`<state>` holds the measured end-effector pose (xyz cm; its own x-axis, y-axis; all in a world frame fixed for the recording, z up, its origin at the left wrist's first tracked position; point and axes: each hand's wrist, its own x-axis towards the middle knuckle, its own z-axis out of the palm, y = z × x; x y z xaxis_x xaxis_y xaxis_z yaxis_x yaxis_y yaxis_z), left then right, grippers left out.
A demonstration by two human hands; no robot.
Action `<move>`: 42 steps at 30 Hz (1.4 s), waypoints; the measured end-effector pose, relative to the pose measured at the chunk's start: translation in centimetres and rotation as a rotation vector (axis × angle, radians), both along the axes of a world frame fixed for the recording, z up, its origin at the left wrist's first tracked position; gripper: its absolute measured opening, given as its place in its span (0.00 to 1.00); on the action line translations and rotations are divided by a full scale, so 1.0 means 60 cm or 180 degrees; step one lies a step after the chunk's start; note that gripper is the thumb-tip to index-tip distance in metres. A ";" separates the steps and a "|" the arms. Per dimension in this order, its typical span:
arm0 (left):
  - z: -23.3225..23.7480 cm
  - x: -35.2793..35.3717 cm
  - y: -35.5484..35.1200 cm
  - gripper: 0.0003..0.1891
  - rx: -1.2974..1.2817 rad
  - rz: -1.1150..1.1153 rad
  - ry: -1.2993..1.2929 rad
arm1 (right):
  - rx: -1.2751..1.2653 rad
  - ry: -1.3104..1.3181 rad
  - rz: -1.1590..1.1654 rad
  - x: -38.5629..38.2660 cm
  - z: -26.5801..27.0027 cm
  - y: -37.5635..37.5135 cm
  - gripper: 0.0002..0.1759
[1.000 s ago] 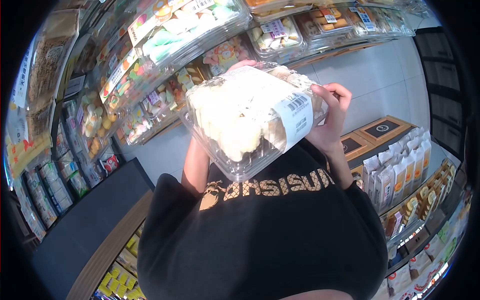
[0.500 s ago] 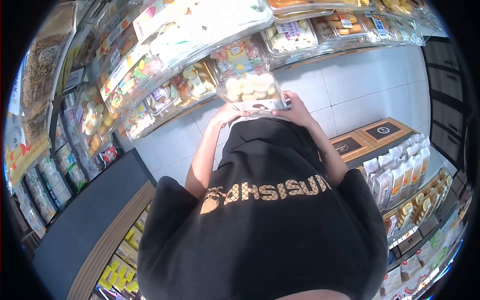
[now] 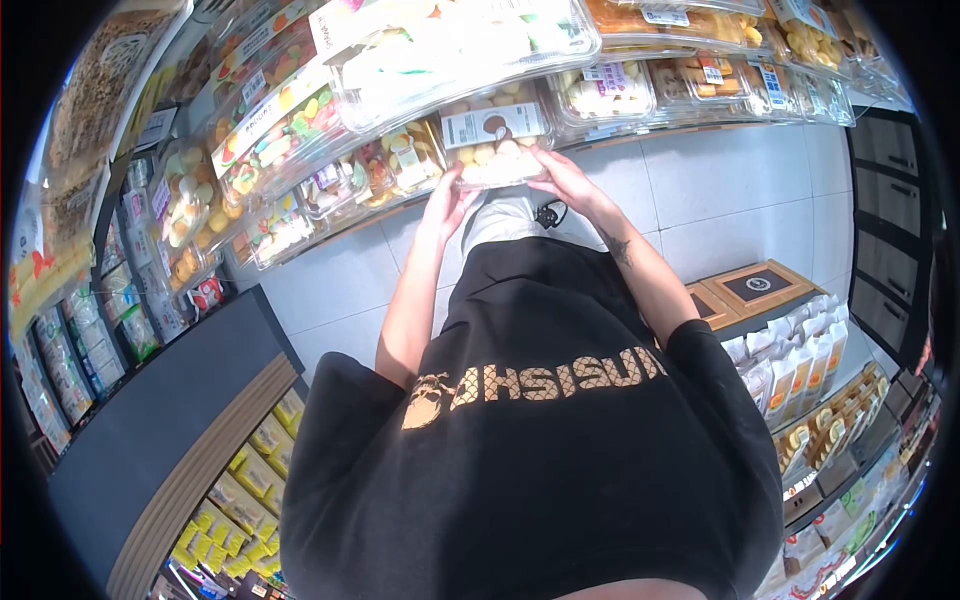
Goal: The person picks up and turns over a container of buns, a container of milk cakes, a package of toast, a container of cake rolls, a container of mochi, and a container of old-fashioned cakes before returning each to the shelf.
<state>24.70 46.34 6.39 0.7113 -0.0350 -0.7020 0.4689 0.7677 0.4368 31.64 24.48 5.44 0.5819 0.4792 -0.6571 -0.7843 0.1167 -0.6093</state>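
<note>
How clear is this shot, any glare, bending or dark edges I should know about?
Head view: strong fisheye bending, so the shelf curves across the top. Head view: black corners ring the frame. Head view: white glare sits on the lids of the upper boxes. Head view: the plastic box between the left hand and right hand is small but fairly sharp.

Shop shelf point(image 3: 690, 126), crowded with clear boxes.
I see boxes of coloured sweets point(image 3: 290, 130) lying side by side along its left stretch and boxes of pale and golden pastries point(image 3: 620, 90) to the right, each with a white label. A box of round biscuits point(image 3: 495, 150) is at the front edge between them.
</note>
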 end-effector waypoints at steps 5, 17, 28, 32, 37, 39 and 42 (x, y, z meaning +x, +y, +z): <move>-0.030 0.029 -0.013 0.14 -0.0549 0.0481 0.0479 | 0.0157 0.0230 -0.0746 0.016 -0.015 0.021 0.23; -0.005 0.045 -0.026 0.11 0.0305 -0.0806 0.0774 | -0.0494 -0.0386 0.0442 0.013 -0.040 -0.059 0.26; -0.011 0.113 -0.066 0.08 0.1941 -0.4241 -0.1339 | -0.3063 0.0111 0.1496 -0.258 -0.147 -0.245 0.24; -0.093 0.111 -0.082 0.08 0.1998 -0.4859 -0.1538 | -0.3419 0.0510 -0.0021 -0.327 -0.151 -0.186 0.24; -0.119 0.125 -0.128 0.08 0.1582 -0.4115 -0.0828 | -0.3467 0.1239 -0.0706 -0.375 -0.108 -0.186 0.25; -0.130 0.125 -0.135 0.07 0.1554 -0.3657 -0.0520 | -0.3365 0.1330 -0.0873 -0.396 -0.115 -0.185 0.26; -0.097 0.121 -0.202 0.07 0.1576 -0.3784 -0.0590 | -0.3127 0.1425 -0.1165 -0.449 -0.123 -0.215 0.27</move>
